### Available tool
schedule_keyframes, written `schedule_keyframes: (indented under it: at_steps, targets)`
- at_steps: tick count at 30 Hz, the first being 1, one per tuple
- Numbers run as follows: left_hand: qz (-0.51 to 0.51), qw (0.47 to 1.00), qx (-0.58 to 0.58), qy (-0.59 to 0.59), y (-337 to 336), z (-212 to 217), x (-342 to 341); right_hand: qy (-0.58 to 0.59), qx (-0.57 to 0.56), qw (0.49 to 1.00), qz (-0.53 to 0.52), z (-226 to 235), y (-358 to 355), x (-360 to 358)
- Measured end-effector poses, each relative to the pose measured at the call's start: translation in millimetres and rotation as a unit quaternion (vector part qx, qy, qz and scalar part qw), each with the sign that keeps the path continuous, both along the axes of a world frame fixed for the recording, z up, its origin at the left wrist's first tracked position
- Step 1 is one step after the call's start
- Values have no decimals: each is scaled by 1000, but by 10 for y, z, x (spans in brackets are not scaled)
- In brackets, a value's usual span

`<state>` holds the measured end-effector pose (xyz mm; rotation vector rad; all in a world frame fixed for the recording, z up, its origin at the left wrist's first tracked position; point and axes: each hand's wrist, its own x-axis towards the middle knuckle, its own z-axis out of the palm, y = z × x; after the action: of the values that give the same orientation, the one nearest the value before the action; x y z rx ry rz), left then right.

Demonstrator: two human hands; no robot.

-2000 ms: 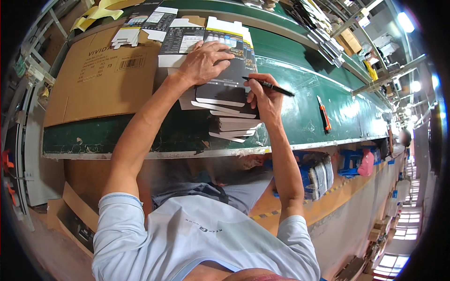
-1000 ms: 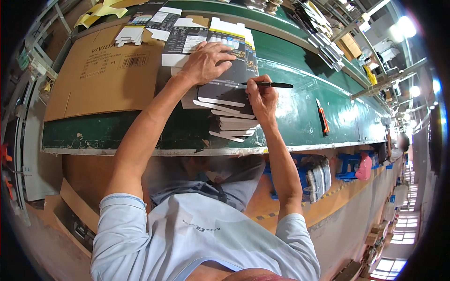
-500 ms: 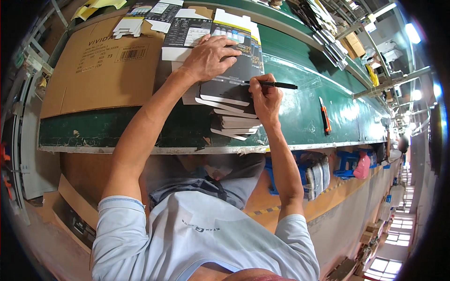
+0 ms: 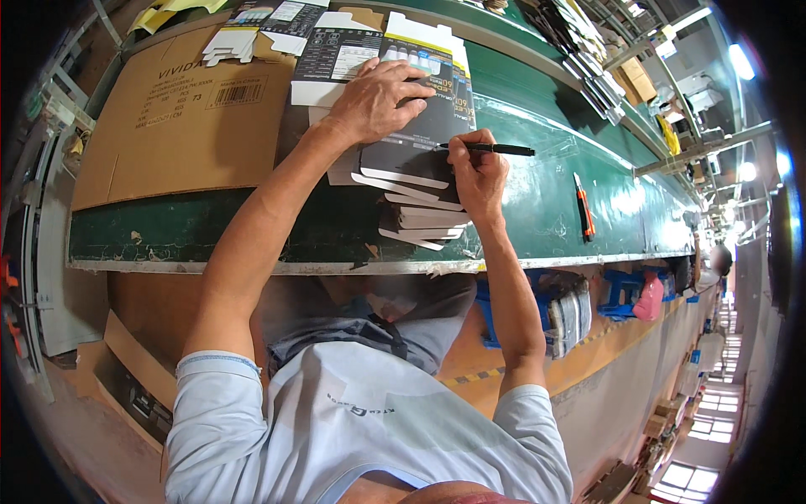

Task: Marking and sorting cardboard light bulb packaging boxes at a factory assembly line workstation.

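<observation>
Free room, right: one open stretch of green table [image 4: 537, 214], between my right hand [image 4: 480, 176] and the orange cutter [image 4: 585, 210], passable for a hand. Obstacles there: the black pen [image 4: 512, 150], which jutted rightward from my fingers; the cutter, lying lengthwise toward the far side; beyond it, a metal bar [image 4: 705, 148].
Free room, near edge: one bare strip, left of the lower pile of flat cartons [image 4: 424, 221], crossed by my left forearm [image 4: 277, 202].
Obstacles, middle: printed cartons [image 4: 403, 160], overlapping, my left hand [image 4: 382, 102] spread upon them. Obstacle, left: one broad brown cardboard piece [image 4: 180, 147].
</observation>
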<state>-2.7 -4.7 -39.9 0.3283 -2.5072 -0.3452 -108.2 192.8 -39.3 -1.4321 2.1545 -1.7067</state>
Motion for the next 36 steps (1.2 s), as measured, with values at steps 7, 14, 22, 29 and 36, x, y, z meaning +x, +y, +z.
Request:
schedule_keyframes:
  at_steps: [7,14,22,29,36]
  targets:
    - [1,1000,-2,3,-9,-13,-5,-15,4,1000,-13,-54,-13,-25]
    - [-1,1000,-4,6,-17,-15,1,-43,-36,998,37,-55,24,3]
    - [0,1000,-2,4,-4,-17,-1,-14,-10,999,32,-18,28,25]
    - [4,1000,-2,5,2,-18,-2,10,-1,999,30,3,27,20]
    - [-1,1000,3,-2,-19,-6,-1,20,2,1000,7,-11,-3,13]
